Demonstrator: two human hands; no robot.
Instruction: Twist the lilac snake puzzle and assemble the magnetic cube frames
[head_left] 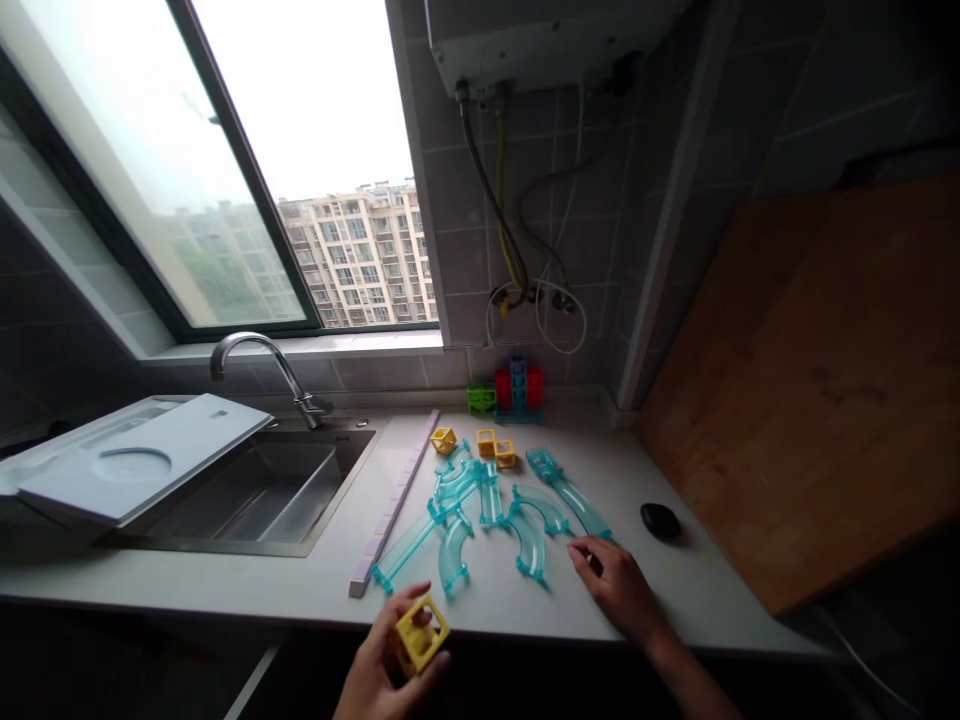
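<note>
Over the counter's front edge, my left hand [394, 650] is closed round a yellow open-sided toy cube [422, 634]. My right hand [615, 580] rests by the counter top with its fingers curled in and no object visible in them. Its fingertips are close to the lower end of a straight translucent teal track piece [581, 505]; whether they touch it I cannot tell. Between the hands lie curved teal track pieces [454, 555], another curved piece [531, 545] and a long straight one [409, 545]. Behind them sit more yellow cubes [504, 454] and a single yellow cube [443, 440].
Green blocks [481, 399] stand at the wall beside a red, blue and purple block stack [518, 388]. A long pale strip [396, 500] lies left of the tracks, next to the sink [307, 540] with its faucet [262, 345]. A black mouse-shaped object [661, 521] lies right, near a wooden board [810, 400].
</note>
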